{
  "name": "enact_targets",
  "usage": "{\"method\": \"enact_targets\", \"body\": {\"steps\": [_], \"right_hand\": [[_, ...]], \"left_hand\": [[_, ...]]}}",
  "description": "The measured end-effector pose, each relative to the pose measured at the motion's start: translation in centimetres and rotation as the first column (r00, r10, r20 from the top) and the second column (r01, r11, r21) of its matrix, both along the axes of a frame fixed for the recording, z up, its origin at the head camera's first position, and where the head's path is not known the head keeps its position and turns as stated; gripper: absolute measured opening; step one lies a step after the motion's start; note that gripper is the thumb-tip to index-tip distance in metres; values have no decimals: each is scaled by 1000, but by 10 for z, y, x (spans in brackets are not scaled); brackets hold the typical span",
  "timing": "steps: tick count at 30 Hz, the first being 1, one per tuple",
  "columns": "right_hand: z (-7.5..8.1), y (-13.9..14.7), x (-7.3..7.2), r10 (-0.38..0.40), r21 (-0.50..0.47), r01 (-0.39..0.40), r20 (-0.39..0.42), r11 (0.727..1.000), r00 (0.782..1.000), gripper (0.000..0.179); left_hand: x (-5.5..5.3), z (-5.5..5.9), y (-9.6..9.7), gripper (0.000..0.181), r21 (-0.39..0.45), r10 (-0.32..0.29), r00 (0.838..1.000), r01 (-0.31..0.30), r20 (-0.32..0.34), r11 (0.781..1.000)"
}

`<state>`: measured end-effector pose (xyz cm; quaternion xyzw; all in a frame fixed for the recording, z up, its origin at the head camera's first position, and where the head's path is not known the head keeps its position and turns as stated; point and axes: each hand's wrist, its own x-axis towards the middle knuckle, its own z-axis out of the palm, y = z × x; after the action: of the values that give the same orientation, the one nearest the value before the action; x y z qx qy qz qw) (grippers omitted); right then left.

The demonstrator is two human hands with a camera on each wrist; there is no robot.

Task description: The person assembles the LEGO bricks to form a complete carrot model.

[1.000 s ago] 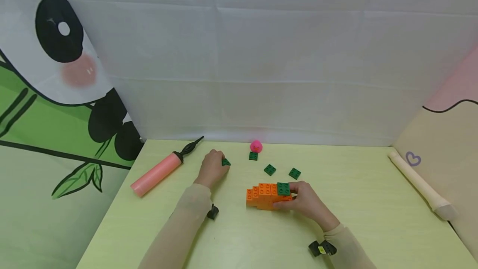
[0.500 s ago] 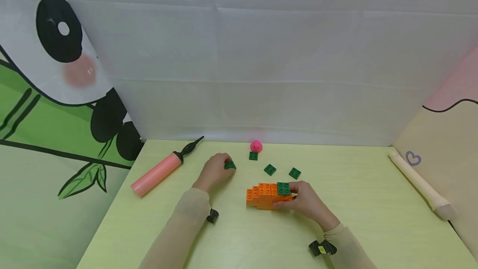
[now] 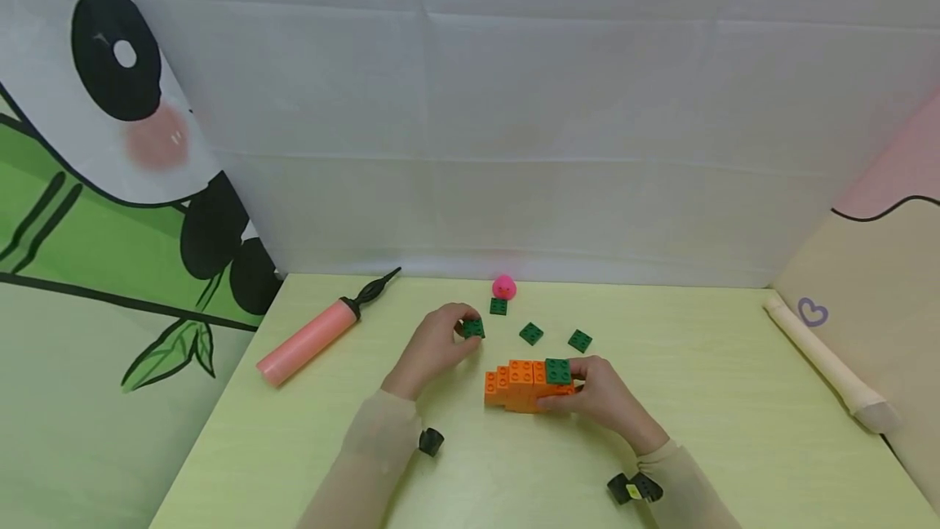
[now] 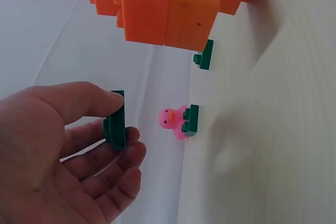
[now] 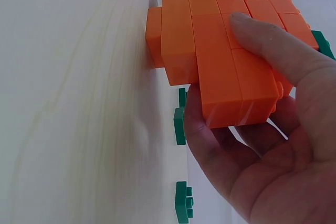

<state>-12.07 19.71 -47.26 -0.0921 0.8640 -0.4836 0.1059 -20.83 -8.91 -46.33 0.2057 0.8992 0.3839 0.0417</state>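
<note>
My left hand (image 3: 435, 343) pinches a thin green building brick (image 4: 118, 121) between thumb and fingers, above the table and left of the orange build. My right hand (image 3: 605, 397) grips the right end of a stepped block of orange building bricks (image 3: 520, 388), thumb on the near side and fingers behind. On top of that block's right end sits a green brick (image 3: 557, 371). In the right wrist view the orange bricks (image 5: 220, 56) fill the grasp, and only a corner of the top green brick (image 5: 323, 44) shows.
Two loose green bricks, one left (image 3: 531, 334) and one right (image 3: 580, 341), lie behind the orange build. A pink toy duck (image 3: 503, 286) stands behind another green brick (image 3: 498, 307). A pink hand pump (image 3: 308, 343) lies at left, a cream roll (image 3: 826, 362) at right.
My left hand has moved right with the green brick, closer to the orange build, and the brick's studded face shows more. The right hand and orange build have stayed in place.
</note>
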Motion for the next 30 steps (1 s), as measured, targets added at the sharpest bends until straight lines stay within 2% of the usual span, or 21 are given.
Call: {"method": "enact_targets", "body": {"steps": [7, 12, 16, 25, 30], "right_hand": [[-1, -3, 4, -8, 21, 8, -11, 1000, 1000, 33], [-1, -5, 7, -11, 17, 11, -12, 1000, 1000, 33], [-1, -7, 10, -11, 9, 11, -17, 1000, 1000, 32], [-3, -13, 17, -18, 17, 19, -45, 1000, 999, 31], [-3, -16, 22, -23, 4, 23, -48, 1000, 999, 29]], "left_hand": [[15, 6, -3, 29, 85, -122, 992, 123, -22, 989], [25, 14, -4, 27, 122, -247, 969, 248, -29, 961], [32, 21, -2, 25, 132, -313, 949, 315, -37, 940], [44, 27, -1, 23, 117, -411, 911, 413, -40, 903], [50, 30, -3, 23, 107, -419, 908, 419, -25, 902]]}}
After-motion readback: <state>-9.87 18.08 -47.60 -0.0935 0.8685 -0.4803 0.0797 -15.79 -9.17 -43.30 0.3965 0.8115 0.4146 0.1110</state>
